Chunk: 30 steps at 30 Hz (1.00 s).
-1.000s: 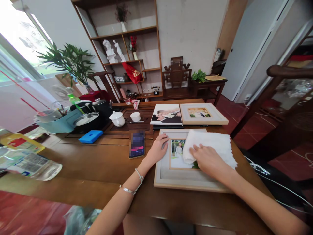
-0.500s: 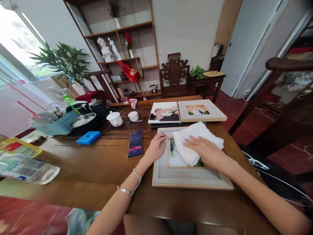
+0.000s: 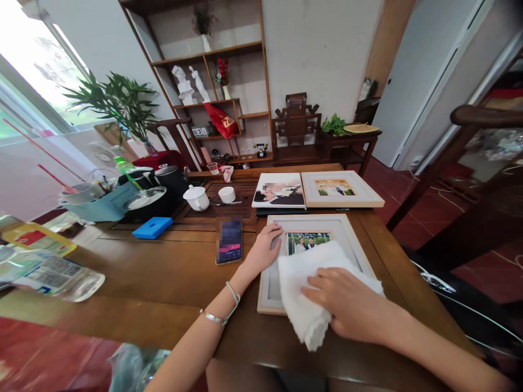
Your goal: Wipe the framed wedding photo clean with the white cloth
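A picture frame (image 3: 355, 239) with a pale wooden border lies flat on the table, a photo (image 3: 300, 239) of two people at its middle. My left hand (image 3: 267, 245) rests on the frame's left edge, fingers bent over the border. Under my right hand (image 3: 347, 302) is a white cloth (image 3: 302, 272), bunched and gripped by the fingers. The cloth covers the lower part of the photo and hangs past the frame's near edge. A phone (image 3: 229, 242) with a lit screen lies left of my left hand.
Behind the frame lie a photo panel (image 3: 280, 200) and another framed picture (image 3: 363, 190). Further left are a lidded white cup (image 3: 196, 198), a small white bowl (image 3: 227, 194), a blue block (image 3: 152, 228), a black pot (image 3: 145, 206) and bottles (image 3: 53, 277). A wooden table (image 3: 163, 283) holds them.
My right hand has drawn the cloth down towards me, from the upper photo to the frame's near edge, uncovering the photo's top. My left hand stays at the left edge.
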Motion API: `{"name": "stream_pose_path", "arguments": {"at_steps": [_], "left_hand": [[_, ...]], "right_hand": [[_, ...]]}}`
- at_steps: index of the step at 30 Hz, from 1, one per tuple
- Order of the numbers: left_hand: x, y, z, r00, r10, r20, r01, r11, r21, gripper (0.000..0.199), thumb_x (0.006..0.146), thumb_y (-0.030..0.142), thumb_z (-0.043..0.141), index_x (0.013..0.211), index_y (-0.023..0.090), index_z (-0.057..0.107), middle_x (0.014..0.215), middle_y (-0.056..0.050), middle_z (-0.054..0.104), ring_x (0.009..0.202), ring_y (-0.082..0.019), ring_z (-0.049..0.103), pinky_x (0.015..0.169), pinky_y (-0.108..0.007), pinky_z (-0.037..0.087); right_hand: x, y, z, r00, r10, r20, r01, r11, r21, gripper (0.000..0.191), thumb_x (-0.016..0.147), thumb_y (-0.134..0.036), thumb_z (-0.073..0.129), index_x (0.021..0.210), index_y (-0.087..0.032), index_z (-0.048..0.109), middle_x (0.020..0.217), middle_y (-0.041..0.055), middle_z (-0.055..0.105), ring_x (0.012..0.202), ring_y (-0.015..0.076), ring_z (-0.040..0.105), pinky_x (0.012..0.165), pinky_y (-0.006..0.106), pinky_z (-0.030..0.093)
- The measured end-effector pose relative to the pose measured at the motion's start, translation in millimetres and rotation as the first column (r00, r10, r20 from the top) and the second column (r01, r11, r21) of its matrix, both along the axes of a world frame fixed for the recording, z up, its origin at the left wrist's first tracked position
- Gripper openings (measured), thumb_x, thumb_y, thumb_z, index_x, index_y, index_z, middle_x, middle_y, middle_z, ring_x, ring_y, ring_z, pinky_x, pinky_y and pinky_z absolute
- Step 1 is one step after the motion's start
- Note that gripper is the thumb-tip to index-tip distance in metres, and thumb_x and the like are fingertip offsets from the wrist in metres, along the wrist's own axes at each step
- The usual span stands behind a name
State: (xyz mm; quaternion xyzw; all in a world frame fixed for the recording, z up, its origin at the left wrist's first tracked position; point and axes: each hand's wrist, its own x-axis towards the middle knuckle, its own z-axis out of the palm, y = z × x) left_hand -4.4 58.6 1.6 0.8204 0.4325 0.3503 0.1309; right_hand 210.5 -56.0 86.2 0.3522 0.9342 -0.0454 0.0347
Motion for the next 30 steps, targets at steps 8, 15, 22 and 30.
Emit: {"name": "stream_pose_path", "arguments": {"at_steps": [8, 15, 22, 30], "left_hand": [[1, 1, -0.4, 1.000, 0.005, 0.007, -0.005, 1.000, -0.010, 0.027, 0.088, 0.015, 0.052, 0.110, 0.016, 0.068, 0.122, -0.013, 0.063, 0.122, -0.026, 0.055, 0.108, -0.047, 0.043], [1, -1, 1.9, 1.000, 0.000, -0.003, 0.000, 1.000, -0.015, 0.027, 0.089, 0.016, 0.051, 0.110, 0.015, 0.068, 0.122, -0.014, 0.063, 0.122, -0.026, 0.055, 0.108, -0.047, 0.043], [2, 0, -0.2, 1.000, 0.009, 0.003, -0.009, 1.000, 0.016, 0.027, 0.088, 0.015, 0.052, 0.110, 0.015, 0.067, 0.120, -0.014, 0.063, 0.121, -0.026, 0.055, 0.107, -0.047, 0.043], [0, 1, -0.7, 0.998, -0.024, 0.059, 0.023, 0.999, 0.027, 0.026, 0.090, 0.015, 0.050, 0.109, 0.012, 0.068, 0.120, -0.015, 0.063, 0.121, -0.025, 0.055, 0.106, -0.044, 0.045]], "right_hand": [[25, 52, -28.5, 0.972, -0.234, -0.017, 0.231, 0.937, 0.262, 0.065, 0.070, 0.007, 0.041, 0.130, -0.012, 0.055, 0.135, 0.0154, 0.055, 0.128, 0.0282, 0.047, 0.103, 0.044, 0.039], [36, 69, -36.6, 0.867, -0.496, 0.055, 0.422, 0.789, 0.447, 0.059, 0.079, 0.004, 0.040, 0.136, -0.008, 0.049, 0.139, 0.0217, 0.049, 0.131, 0.0379, 0.041, 0.101, 0.048, 0.039], [-6, 13, -15.9, 0.939, -0.279, 0.202, 0.235, 0.947, 0.220, 0.058, 0.074, -0.008, 0.055, 0.131, -0.003, 0.052, 0.113, 0.0273, 0.064, 0.095, 0.0339, 0.064, 0.070, 0.039, 0.053], [-38, -16, -54.1, 0.971, 0.201, -0.126, -0.105, 0.841, 0.530, 0.042, 0.087, -0.015, 0.046, 0.127, -0.004, 0.055, 0.130, 0.0195, 0.058, 0.121, 0.0322, 0.052, 0.097, 0.045, 0.045]]}}
